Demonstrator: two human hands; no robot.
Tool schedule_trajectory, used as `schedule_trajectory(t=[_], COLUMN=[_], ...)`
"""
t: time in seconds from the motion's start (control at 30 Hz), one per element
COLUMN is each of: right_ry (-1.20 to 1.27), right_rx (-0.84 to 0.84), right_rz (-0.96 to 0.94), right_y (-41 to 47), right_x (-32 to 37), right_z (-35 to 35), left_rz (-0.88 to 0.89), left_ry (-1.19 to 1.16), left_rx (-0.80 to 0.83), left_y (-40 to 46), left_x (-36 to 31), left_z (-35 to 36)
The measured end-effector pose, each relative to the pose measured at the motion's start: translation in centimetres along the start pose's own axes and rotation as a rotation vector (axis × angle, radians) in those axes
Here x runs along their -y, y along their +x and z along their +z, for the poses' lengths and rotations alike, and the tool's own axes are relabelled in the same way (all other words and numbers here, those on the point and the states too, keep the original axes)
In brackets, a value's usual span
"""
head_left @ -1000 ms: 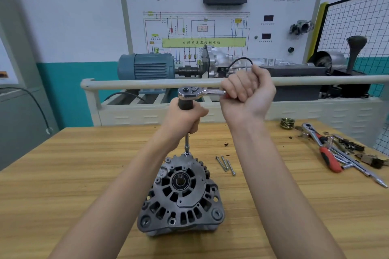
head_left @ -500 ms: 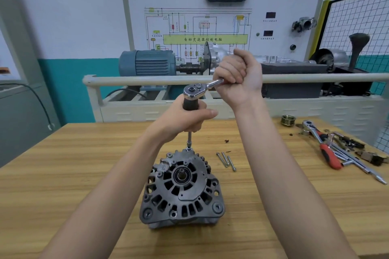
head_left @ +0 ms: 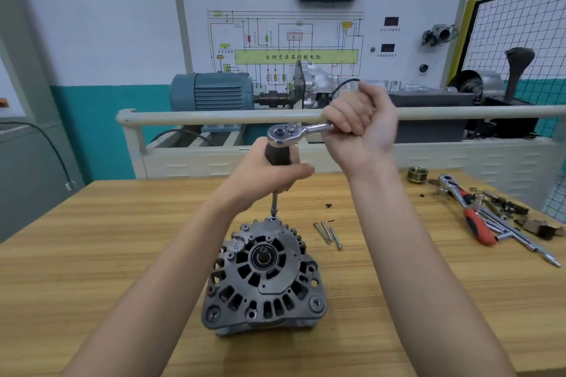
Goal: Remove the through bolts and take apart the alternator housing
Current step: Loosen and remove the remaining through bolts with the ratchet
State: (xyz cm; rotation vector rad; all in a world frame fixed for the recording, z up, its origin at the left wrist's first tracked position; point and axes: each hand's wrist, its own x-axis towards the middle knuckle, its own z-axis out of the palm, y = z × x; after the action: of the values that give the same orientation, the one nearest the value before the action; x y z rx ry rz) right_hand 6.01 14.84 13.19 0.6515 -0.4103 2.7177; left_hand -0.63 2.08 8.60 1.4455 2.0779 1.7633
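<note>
Alternator [head_left: 263, 278] sits on the wooden surface [head_left: 92, 254], front face up, shaft end visible at centre. An extension bar [head_left: 274, 203] stands upright with its lower tip on a bolt head at the far rim of the housing. Left hand [head_left: 269, 176]: fingers curled round the dark grip of the extension just under the ratchet head, thumb pointing right. Ratchet [head_left: 294, 131] sits on top of the extension, its handle running out to the right and roughly level. Right hand [head_left: 360, 125]: fingers closed in a fist round the ratchet handle, wrist below it.

Three loose bolts [head_left: 328, 234] lie side by side on the surface just right of the alternator, not touching it. Far right: a second ratchet with red grip [head_left: 473, 217] among a heap of chrome tools and small parts; a pulley [head_left: 417, 175] lies near the back edge. Behind the surface, a railed bench carries a blue motor [head_left: 211, 92] below a wiring-diagram board [head_left: 306, 24]
</note>
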Motion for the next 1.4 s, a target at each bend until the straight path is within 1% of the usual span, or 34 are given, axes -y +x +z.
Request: schedule_trajectory(t=[0.03, 0.07, 0.1, 0.17, 0.2, 0.23, 0.33, 0.37, 0.4, 0.43, 0.47, 0.5, 0.57, 0.63, 0.67, 0.7, 0.73, 0.77, 0.83, 0.93, 1.0, 1.07, 1.1, 1.13, 1.17, 1.23, 1.3, 1.33, 1.4], right_ry=[0.028, 0.036, 0.032, 0.021, 0.018, 0.011, -0.07, -0.103, -0.125, -0.136, -0.135, -0.123, -0.091, -0.081, -0.083, -0.087, -0.091, -0.091, -0.06, -0.016, -0.065, -0.134, -0.159, -0.173, -0.172, -0.137, -0.067, -0.032, 0.014], right_rx=[0.004, 0.002, -0.002, -0.012, -0.016, -0.014, 0.013, 0.02, 0.025, 0.026, 0.029, 0.032, 0.033, 0.032, 0.029, 0.025, 0.021, 0.019, 0.016, 0.001, -0.015, -0.015, -0.009, -0.004, -0.002, -0.005, -0.012, -0.013, -0.015], right_rz=[0.078, 0.124, 0.139, 0.107, 0.064, 0.005, -0.224, -0.29, -0.337, -0.361, -0.359, -0.331, -0.203, -0.018, 0.067, 0.132, 0.172, 0.183, 0.132, -0.082, -0.244, -0.354, -0.37, -0.355, -0.312, -0.157, 0.03, 0.104, 0.184], right_y=[0.7, 1.3, 1.7, 1.9, 1.6, 1.2, -1.1, -1.9, -2.5, -3.0, -3.2, -3.1, -2.1, -0.5, 0.3, 1.0, 1.4, 1.7, 1.4, -0.6, -2.4, -3.6, -3.8, -3.7, -3.3, -1.9, -0.2, 0.6, 1.6], right_x=[0.0, 0.0, 0.0, -0.2, -0.3, -0.4, -1.5, -1.9, -2.3, -2.4, -2.2, -1.9, -1.0, -0.2, 0.0, 0.1, 0.1, 0.1, -0.1, -0.8, -1.5, -1.9, -1.8, -1.5, -1.1, -0.4, -0.1, -0.1, 0.0], right_z=[0.1, 0.1, 0.1, 0.0, -0.1, -0.2, -0.6, -0.6, -0.6, -0.7, -0.7, -0.7, -0.5, 0.0, 0.2, 0.4, 0.6, 0.6, 0.4, -0.4, -0.5, -0.3, -0.1, 0.0, 0.2, 0.3, 0.3, 0.3, 0.3], left_rz=[0.011, 0.013, 0.001, -0.02, -0.025, -0.024, 0.015, 0.029, 0.038, 0.043, 0.045, 0.041, 0.037, 0.036, 0.025, 0.006, -0.013, -0.027, -0.032, -0.013, -0.007, -0.007, -0.014, -0.023, -0.025, -0.008, 0.011, 0.02, 0.014], left_ry=[-0.01, -0.05, -0.116, -0.229, -0.241, -0.222, -0.161, -0.169, -0.175, -0.168, -0.144, -0.115, -0.1, -0.158, -0.181, -0.185, -0.179, -0.172, -0.175, -0.179, -0.168, -0.141, -0.118, -0.1, -0.092, -0.076, -0.055, -0.05, -0.088], left_rx=[0.087, 0.135, 0.144, 0.111, 0.07, -0.005, -0.348, -0.427, -0.466, -0.467, -0.429, -0.358, -0.135, 0.093, 0.164, 0.194, 0.189, 0.164, 0.075, -0.165, -0.346, -0.44, -0.44, -0.398, -0.321, -0.106, 0.055, 0.093, 0.104], left_y=[0.0, 0.2, 0.3, 0.7, 0.8, 0.9, 0.8, 0.7, 0.6, 0.5, 0.4, 0.4, 0.1, 0.0, 0.0, 0.1, 0.1, 0.2, 0.2, 0.2, 0.3, 0.3, 0.3, 0.3, 0.2, -0.1, -0.3, -0.3, -0.1], left_x=[-0.1, 0.0, 0.2, 0.6, 0.8, 0.9, 1.1, 1.1, 1.0, 1.0, 1.1, 1.1, 0.8, 0.5, 0.5, 0.5, 0.5, 0.5, 0.6, 0.9, 1.0, 0.8, 0.7, 0.7, 0.7, 0.5, 0.2, 0.2, 0.1], left_z=[-0.2, -0.3, -0.3, -0.2, 0.0, 0.2, 1.3, 1.8, 2.2, 2.4, 2.3, 1.9, 0.7, -0.3, -0.6, -0.7, -0.7, -0.7, -0.3, 0.7, 1.6, 2.4, 2.5, 2.2, 1.8, 0.5, -0.4, -0.5, -0.2])
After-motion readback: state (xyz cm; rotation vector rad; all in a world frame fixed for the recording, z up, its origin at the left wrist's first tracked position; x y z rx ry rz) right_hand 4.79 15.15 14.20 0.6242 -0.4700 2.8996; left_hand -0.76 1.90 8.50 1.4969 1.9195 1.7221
